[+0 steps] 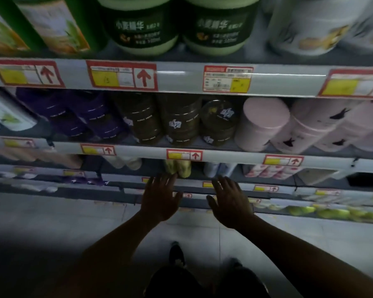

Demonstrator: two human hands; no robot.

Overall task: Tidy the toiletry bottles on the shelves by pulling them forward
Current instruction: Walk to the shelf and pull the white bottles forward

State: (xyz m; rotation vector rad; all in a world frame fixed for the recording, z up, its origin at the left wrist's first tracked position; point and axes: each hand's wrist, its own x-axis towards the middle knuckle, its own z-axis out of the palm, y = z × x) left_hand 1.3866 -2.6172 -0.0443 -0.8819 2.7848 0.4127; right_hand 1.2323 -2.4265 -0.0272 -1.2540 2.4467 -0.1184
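Note:
Shelves of toiletry bottles fill the view. Green-capped bottles stand on the top shelf. Purple bottles, dark brown bottles and pink bottles line the shelf below. Yellow-green bottles sit on a lower shelf. My left hand hovers just below and in front of the yellow-green bottles, fingers spread, holding nothing. My right hand is beside it, also spread and empty, in front of the lower shelf edges.
Grey shelf rails carry red-and-yellow price tags. Pale blue bottles and pink-patterned ones sit right of the yellow-green ones. Green bottles lie on the lowest right shelf. Tiled floor and my shoes are below.

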